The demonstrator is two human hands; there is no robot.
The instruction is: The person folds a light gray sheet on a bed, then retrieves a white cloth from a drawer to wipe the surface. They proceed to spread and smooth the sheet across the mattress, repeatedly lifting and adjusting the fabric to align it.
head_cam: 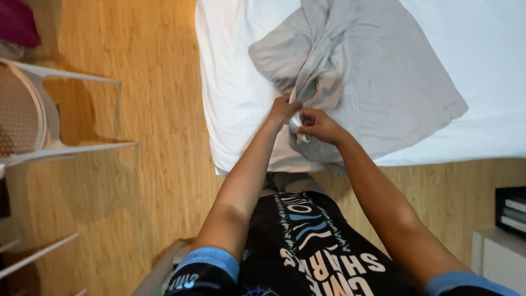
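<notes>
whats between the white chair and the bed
Only bare wooden floor lies between the white chair and the bed, as the head view shows.

No packages, labels, signs or screens seen anywhere in view; nothing of that kind on the bed, the floor or the chair; only printed matter found on the black shirt (323, 246), in white and blue

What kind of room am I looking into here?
Most likely a bedroom. Both hands pinch a grey cloth lying on a bed with a white sheet; a wooden floor runs beside it, with a white chair at the left.
</notes>
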